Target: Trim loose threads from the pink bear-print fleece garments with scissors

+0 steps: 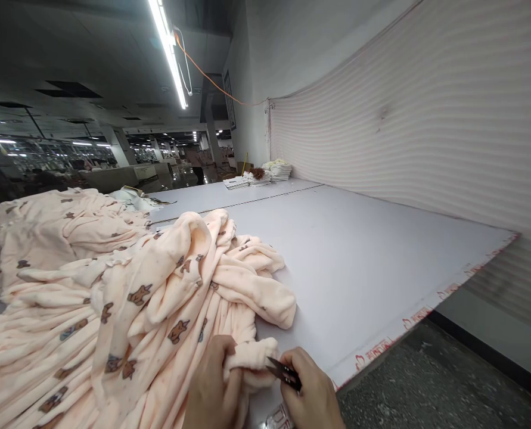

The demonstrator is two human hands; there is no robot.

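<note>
1. The largest thing I see from my post is the pale tabletop (pixel 381 256), stretching far and right, with folded white stacks (pixel 278 171) at its far end.
2. Next, the peach fleece (pixel 158 298) lies heaped over the near left of the tabletop: soft-looking, deeply creased, printed with small brown animals and a few bluish patches.
3. I have the left hand (pixel 216 384) in the near middle, its grip clamped on the fleece, with a bunched end (pixel 252 356) sticking out to the right.
4. The right hand (pixel 309 390) is just beside it on the right, its grip closed around the snips (pixel 287 375).
5. Smallest, the snips' dark blades point left at the bunched end; I can't tell whether they touch it. I judge the step in hand to be trimming there; the next move calls for steady cloth and blades clear of the left fingers.
</note>
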